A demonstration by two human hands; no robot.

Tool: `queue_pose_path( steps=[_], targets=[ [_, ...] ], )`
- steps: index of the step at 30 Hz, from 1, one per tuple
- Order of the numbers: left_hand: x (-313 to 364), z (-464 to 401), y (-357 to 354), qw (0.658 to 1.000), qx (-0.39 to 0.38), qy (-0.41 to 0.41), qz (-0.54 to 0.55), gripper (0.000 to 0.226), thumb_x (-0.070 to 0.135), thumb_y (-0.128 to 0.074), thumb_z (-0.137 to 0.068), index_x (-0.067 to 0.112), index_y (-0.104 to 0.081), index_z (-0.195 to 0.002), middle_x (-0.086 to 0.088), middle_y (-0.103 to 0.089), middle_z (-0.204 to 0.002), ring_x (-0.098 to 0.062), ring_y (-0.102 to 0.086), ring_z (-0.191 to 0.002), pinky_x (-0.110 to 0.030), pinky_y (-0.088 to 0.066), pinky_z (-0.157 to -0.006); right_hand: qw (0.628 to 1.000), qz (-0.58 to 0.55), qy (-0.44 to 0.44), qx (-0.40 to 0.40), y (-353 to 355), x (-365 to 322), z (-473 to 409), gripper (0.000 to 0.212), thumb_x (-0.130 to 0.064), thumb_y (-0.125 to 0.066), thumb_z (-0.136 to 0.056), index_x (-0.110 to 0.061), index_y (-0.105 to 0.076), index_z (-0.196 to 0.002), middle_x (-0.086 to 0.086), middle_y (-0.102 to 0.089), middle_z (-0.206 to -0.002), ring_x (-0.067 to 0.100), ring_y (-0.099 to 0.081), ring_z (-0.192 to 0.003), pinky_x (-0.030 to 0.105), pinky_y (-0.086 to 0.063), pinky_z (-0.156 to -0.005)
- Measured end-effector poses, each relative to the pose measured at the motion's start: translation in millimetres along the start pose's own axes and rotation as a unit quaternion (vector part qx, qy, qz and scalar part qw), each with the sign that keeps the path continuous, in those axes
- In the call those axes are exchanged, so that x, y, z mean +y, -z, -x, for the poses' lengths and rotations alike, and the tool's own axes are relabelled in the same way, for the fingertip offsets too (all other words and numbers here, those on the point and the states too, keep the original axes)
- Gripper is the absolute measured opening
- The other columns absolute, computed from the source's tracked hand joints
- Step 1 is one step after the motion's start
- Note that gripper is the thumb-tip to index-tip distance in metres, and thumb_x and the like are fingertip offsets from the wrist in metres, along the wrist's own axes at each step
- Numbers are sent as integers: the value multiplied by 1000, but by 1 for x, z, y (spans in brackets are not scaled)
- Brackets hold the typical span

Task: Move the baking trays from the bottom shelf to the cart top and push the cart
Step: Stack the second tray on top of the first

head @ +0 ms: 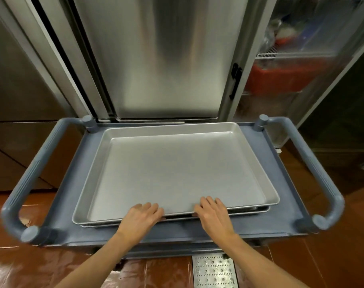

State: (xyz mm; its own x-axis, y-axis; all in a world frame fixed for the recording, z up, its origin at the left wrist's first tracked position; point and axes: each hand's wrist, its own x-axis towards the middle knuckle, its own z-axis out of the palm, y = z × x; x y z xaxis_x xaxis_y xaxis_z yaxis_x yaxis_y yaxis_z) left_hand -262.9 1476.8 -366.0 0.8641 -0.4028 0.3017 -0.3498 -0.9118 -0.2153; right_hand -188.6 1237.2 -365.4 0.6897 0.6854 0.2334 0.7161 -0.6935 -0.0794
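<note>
Trays lie stacked on the cart top, the upper one slightly askew. Left hand and right hand rest on its near rim, fingers over the edge, thumbs underneath, gripping it.

Both forearms are bare to the lower frame edge, with no sleeve, glove, watch or ring visible; the left hand and right hand each show slender fingers with short nails.
</note>
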Motion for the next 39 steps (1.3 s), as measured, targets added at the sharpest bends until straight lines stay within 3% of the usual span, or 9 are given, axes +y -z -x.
queue_pose_path(
  steps=[8, 14, 19, 22, 25, 28, 31, 34, 39],
  targets=[
    [-7, 11, -15, 1000, -13, -13, 19, 33, 37, -50, -86, 17, -59, -62, 0, -54, -56, -19, -52, -47, -27, -41, -38, 999, -26, -2, -40, -11, 5, 8, 20, -25, -83, -74, -13, -68, -73, 3, -63, -73, 21, -57, -65, 32, -50, -62],
    [-5, 15, -21, 990, -25, 58, 125, 70, 60, -19, -98, 13, -60, -65, -3, -57, -60, -22, -56, -52, -32, -46, -41, 993, -49, 1, -109, -15, 11, 14, 52, -49, -28, -98, -14, -66, -98, 4, -64, -97, 23, -54, -89, 37, -45, -81],
    [-4, 18, -24, 981, -76, 104, 148, 74, 67, -10, -94, 15, -57, -70, -2, -58, -67, -22, -57, -60, -33, -46, -48, 991, -34, -7, -131, -18, 12, 15, 57, -49, -20, -99, -14, -65, -105, 5, -63, -103, 24, -53, -94, 38, -43, -84],
    [1, 15, -22, 942, -114, 218, 226, 63, 71, -22, -90, 21, -57, -74, 3, -59, -73, -19, -57, -69, -31, -42, -56, 986, -54, -38, -155, -14, 9, 15, 51, -48, -26, -101, -16, -64, -110, 4, -63, -109, 22, -52, -100, 36, -41, -88],
    [11, -1, -6, 846, -93, 357, 384, 37, 54, -44, -96, 23, -63, -88, 4, -68, -86, -15, -62, -78, -35, -50, -69, 968, -150, -124, -159, 2, -1, 9, 47, -49, -33, -100, -17, -64, -115, 3, -64, -115, 19, -54, -105, 36, -43, -91],
    [22, -34, 31, 721, 0, 431, 543, 28, 40, -48, -100, 20, -67, -101, 1, -70, -99, -19, -66, -90, -40, -55, -79, 901, -323, -285, -44, 37, -14, -2, 45, -52, -39, -98, -18, -65, -111, 0, -67, -110, 16, -61, -98, 31, -47, -81],
    [31, -76, 86, 626, 119, 433, 638, 32, 32, -41, -104, 13, -67, -108, -6, -69, -108, -26, -65, -100, -39, -55, -81, 746, -535, -381, 109, 92, -25, -13, 37, -45, -43, -99, -18, -69, -100, 1, -71, -100, 18, -66, -95, 35, -53, -84],
    [42, -111, 147, 603, 187, 383, 674, 35, 31, -39, -104, 10, -67, -111, -10, -69, -111, -27, -64, -103, -39, -55, -85, 679, -612, -350, 207, 153, -30, -14, 37, -39, -41, -102, -17, -71, -103, 4, -74, -102, 19, -69, -95, 39, -55, -87],
    [70, -149, 216, 603, 232, 283, 709, 37, 37, -42, -97, 14, -68, -108, -8, -71, -107, -27, -66, -99, -37, -55, -85, 648, -632, -297, 306, 228, -20, 4, 36, -36, -41, -102, -18, -72, -104, 4, -75, -100, 19, -71, -94, 37, -56, -84]
  ],
)
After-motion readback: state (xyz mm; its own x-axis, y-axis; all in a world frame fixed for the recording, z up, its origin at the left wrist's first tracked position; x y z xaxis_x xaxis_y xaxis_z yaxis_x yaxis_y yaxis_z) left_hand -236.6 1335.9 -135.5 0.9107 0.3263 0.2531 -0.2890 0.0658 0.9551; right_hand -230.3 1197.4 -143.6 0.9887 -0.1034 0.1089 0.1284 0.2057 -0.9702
